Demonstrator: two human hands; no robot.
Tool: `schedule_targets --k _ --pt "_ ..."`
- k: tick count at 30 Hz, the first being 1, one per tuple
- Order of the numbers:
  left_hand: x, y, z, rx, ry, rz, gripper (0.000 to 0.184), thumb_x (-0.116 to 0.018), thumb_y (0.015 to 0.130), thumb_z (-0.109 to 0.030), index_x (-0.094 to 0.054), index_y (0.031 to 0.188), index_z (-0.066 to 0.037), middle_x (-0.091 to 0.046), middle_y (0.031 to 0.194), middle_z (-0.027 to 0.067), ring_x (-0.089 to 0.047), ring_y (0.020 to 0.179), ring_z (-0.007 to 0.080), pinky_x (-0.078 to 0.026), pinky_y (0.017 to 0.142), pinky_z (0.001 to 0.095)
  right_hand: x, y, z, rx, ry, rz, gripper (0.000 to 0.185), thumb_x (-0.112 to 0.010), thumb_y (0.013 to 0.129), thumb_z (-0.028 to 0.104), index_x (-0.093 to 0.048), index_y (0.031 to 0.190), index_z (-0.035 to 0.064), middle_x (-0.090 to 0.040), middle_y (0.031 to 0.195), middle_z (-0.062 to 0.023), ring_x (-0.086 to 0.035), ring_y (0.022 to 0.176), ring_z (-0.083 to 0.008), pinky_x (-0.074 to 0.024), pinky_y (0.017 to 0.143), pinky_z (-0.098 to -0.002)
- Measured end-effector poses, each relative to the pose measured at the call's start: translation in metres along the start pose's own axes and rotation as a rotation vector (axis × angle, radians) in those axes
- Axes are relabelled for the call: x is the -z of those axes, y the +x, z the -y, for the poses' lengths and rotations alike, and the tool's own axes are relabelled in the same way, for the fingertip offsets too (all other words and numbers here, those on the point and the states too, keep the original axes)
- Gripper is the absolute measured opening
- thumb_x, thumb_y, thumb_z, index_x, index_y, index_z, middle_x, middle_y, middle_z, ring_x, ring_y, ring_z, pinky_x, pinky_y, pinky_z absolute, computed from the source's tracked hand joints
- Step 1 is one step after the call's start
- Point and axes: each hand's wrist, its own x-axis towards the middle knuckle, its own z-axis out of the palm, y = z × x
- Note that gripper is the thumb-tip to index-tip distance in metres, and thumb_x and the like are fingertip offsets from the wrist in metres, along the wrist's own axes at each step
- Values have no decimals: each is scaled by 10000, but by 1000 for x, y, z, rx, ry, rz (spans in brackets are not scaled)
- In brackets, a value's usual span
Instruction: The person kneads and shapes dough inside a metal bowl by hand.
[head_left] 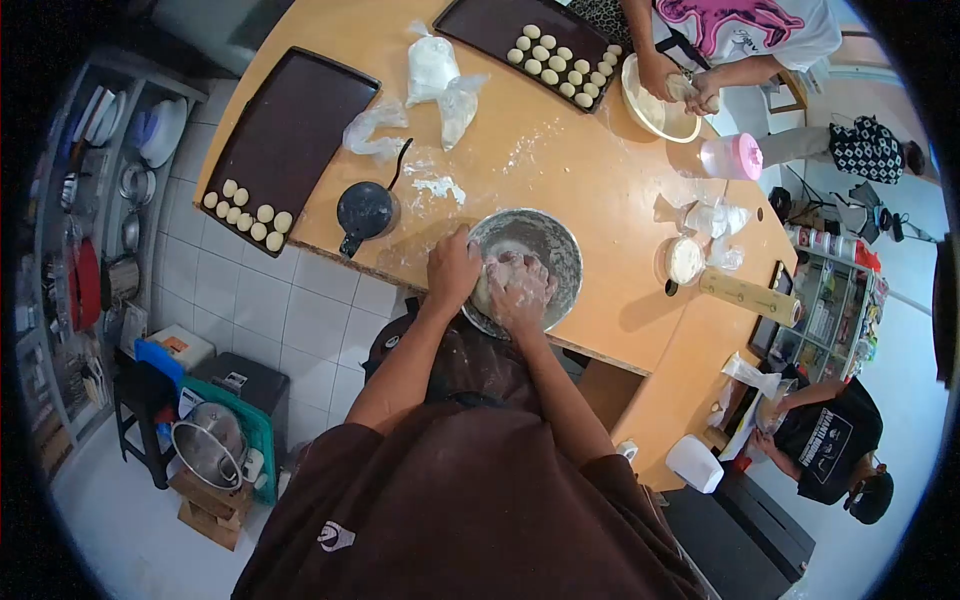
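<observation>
A metal bowl dusted with flour stands at the near edge of the wooden table. My left hand is at the bowl's left rim, its fingers curled over the edge. Inside the bowl, my right hand is floury and presses on pale dough, which it partly hides. Left of the bowl sits a black container with a handle, beside a patch of spilled flour.
Dark trays with dough balls lie at the left and far side. Bags of flour stand between them. A co-worker handles dough over a yellow bowl. Another person works at lower right.
</observation>
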Motion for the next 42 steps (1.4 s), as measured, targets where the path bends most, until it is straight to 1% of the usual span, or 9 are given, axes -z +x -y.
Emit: schedule_targets --k 11,24,27,30,31,34,37,40,42 --pt "-2 -2 -10 101 13 -46 245 -639 902 -175 -637 1044 25 -687 920 273 -661 885 465 -505 761 541 -24 38 -1 -77 -155 25 369 -512 931 348 -734 1046 76 -704 1118 -157 -602 1114 -369 -378 954 -586" --pt "-11 -8 -4 60 75 -148 336 -638 909 -174 -643 1157 52 -687 970 298 -662 912 472 -509 800 521 -25 66 15 -156 23 -169 375 -558 900 358 -746 792 52 -734 892 -161 -671 908 -368 -371 1014 -570" --pt "-16 -13 2 78 84 -194 385 -638 914 -183 -632 1213 60 -691 1000 304 -667 935 473 -519 828 508 -4 65 17 -160 22 139 377 -575 937 378 -742 933 40 -719 968 -162 -644 1047 -331 -346 1048 -565" --pt "-12 -19 -2 136 120 -109 434 -652 919 -182 -600 1248 96 -681 1047 325 -665 992 471 -520 866 507 6 53 2 -17 336 83 425 -579 954 414 -709 1052 21 -688 1053 -149 -631 1080 -311 -373 1064 -527" --pt "-10 -19 -1 141 92 -116 437 -648 922 -187 -599 1260 86 -681 1050 324 -665 994 469 -520 864 507 12 54 -6 -33 726 20 436 -609 951 386 -640 1170 10 -647 1136 -134 -611 1106 -275 -419 1040 -444" --pt "-9 -22 -2 162 26 -106 438 -638 930 -201 -598 1279 61 -682 1051 320 -666 994 468 -521 858 509 61 41 -34 -131 916 -46 461 -669 924 328 -590 1251 13 -615 1224 -141 -578 1170 -254 -441 1033 -376" --pt "-6 -20 -9 201 36 -108 392 -624 928 -213 -612 1232 34 -686 1022 308 -663 972 473 -515 843 526 87 28 -43 -5 676 107 640 -734 843 399 -547 1351 57 -574 1322 -187 -477 1309 -349 -319 1143 -474" --pt "-4 -21 -10 186 42 -103 307 -606 921 -217 -625 1136 1 -688 973 288 -655 943 479 -501 825 557 76 22 -37 440 224 236 872 -811 736 400 -445 1459 78 -504 1441 -189 -385 1411 -372 -277 1190 -488" --pt "-7 -18 -1 154 18 -95 286 -601 921 -219 -617 1107 -3 -684 958 284 -651 935 481 -495 818 564 51 23 -33 517 -62 328 1074 -863 628 439 -368 1523 113 -434 1510 -203 -335 1452 -382 -236 1203 -546"
